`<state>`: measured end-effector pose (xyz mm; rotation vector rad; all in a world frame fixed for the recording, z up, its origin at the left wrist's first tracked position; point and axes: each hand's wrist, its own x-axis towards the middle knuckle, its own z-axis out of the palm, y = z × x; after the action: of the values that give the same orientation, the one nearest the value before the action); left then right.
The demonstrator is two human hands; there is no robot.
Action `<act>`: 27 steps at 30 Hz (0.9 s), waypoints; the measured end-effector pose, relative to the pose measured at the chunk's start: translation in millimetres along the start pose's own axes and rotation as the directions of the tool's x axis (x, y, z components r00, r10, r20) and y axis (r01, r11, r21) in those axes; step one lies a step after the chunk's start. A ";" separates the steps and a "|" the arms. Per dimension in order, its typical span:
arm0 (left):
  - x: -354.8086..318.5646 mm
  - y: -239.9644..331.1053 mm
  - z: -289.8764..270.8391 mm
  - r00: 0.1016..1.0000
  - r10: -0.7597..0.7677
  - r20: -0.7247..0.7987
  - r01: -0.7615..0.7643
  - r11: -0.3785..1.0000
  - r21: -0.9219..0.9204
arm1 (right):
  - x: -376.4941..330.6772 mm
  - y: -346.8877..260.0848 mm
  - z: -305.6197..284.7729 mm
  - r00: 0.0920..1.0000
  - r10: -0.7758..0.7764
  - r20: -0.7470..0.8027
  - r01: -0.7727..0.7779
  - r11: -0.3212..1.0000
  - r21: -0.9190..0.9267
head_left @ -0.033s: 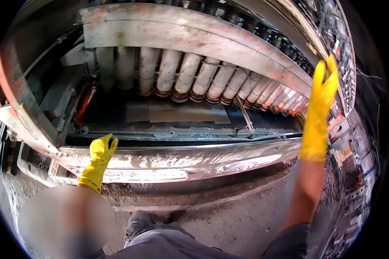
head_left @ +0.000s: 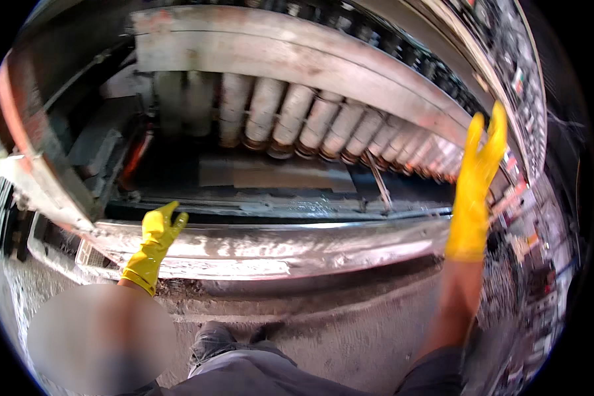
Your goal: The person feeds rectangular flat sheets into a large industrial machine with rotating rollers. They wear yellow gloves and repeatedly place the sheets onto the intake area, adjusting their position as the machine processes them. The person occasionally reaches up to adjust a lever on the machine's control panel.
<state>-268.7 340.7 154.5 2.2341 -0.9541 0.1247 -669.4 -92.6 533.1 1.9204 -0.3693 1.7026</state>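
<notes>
Fingers of the right hand point(head_left: 483, 173), parted and empty, appear slightly lower now; the left hand point(head_left: 158, 231) (narrow gap, seemingly empty) is near the metal beam point(head_left: 310, 248), nothing gripped.

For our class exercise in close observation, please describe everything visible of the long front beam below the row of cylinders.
The front beam is long and pale, apparently metal, with a scuffed, blotchy face, whitish patches and a bright upper edge. It lies crosswise in front of the wearer, looking bowed, perhaps from the lens. The left gloved hand overlaps its left part; contact is unclear. The right gloved hand has its cuff across the beam's right end in view.
</notes>
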 end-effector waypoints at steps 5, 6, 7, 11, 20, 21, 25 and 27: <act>-11.4 -7.9 -114.8 0.918 0.366 -0.150 -0.386 0.912 -0.136 | -114.2 -119.1 8.0 0.934 0.164 0.318 -0.217 0.966 0.139; -20.7 -2.6 -155.6 0.919 0.329 -0.218 -0.364 0.920 -0.146 | -123.7 -143.7 3.7 0.900 0.198 0.389 -0.273 0.950 0.148; -21.0 -18.0 -201.3 0.878 0.367 -0.308 -0.395 0.918 -0.031 | -130.6 -172.1 16.2 0.871 0.210 0.443 -0.311 0.935 0.168; -28.1 -86.9 -344.4 0.836 0.243 -0.492 -0.219 0.970 0.107 | -152.2 -259.8 28.3 0.778 0.216 0.590 -0.388 0.904 0.180; 71.9 -278.8 -649.8 0.517 -0.074 -0.853 -0.276 0.929 -0.247 | -189.3 -377.4 18.8 0.530 0.256 0.808 -0.623 0.765 0.166; 88.5 -278.9 -680.0 0.419 0.154 -0.895 -0.229 0.972 0.059 | -197.6 -387.6 13.6 0.484 0.278 0.830 -0.667 0.731 0.144; 141.4 -224.7 -688.4 0.606 -0.034 -0.795 0.002 0.999 -0.041 | -267.4 -411.9 -33.2 0.239 0.432 0.870 -0.861 0.508 -0.015; 173.2 -233.4 -665.3 0.676 0.026 -0.737 0.009 0.999 0.044 | -336.0 -430.6 -75.2 0.032 0.502 0.864 -0.931 0.329 -0.157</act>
<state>127.3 772.2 583.6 1.9188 -0.4946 0.9922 -554.9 251.4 117.7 3.2312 -1.8788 1.1947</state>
